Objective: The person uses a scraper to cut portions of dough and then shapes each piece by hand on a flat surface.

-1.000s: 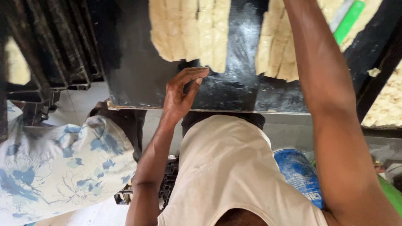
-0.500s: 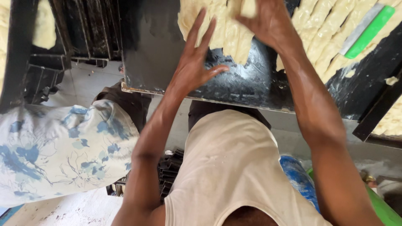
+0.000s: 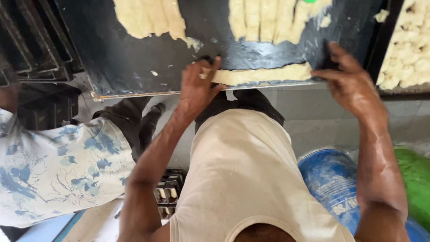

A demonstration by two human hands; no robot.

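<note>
On the black table (image 3: 134, 67), at its near edge, lies a long dough roll (image 3: 264, 74). The left hand (image 3: 197, 87) rests spread on one end, the right hand (image 3: 347, 83) flat at the other. The dough looks soft, light and stretchy, best supported from both ends. Stacked pans (image 3: 31, 49) stand left; a blue drum (image 3: 336, 183) right.

A bakery: dough strips (image 3: 262, 74) on a black worktable (image 3: 134, 58), stacked tins (image 3: 31, 49).
</note>
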